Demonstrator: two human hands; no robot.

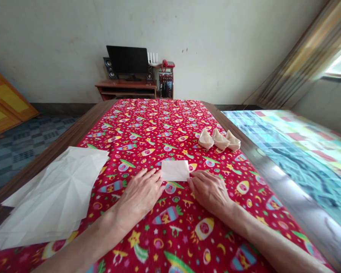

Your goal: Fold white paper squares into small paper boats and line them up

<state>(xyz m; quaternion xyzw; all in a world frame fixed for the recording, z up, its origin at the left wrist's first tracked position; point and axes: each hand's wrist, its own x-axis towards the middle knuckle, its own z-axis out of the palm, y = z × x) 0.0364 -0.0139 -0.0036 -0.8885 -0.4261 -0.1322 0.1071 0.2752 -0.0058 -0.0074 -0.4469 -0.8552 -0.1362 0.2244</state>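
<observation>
A small folded white paper rectangle [174,170] lies flat on the red patterned tablecloth [159,129]. My left hand [140,194] rests flat beside its left edge, fingers stretched out and touching the paper's lower left corner. My right hand [208,189] lies flat at the paper's right edge, fingertips at its lower right corner. Neither hand grips anything. Three folded beige paper shapes [219,140] sit in a row farther back on the right.
A stack of creased white paper sheets [53,197] lies at the table's left. The wooden table edge [261,159] runs along the right, with a blue patterned bed [301,151] beyond. A desk with a monitor [127,60] stands at the back wall.
</observation>
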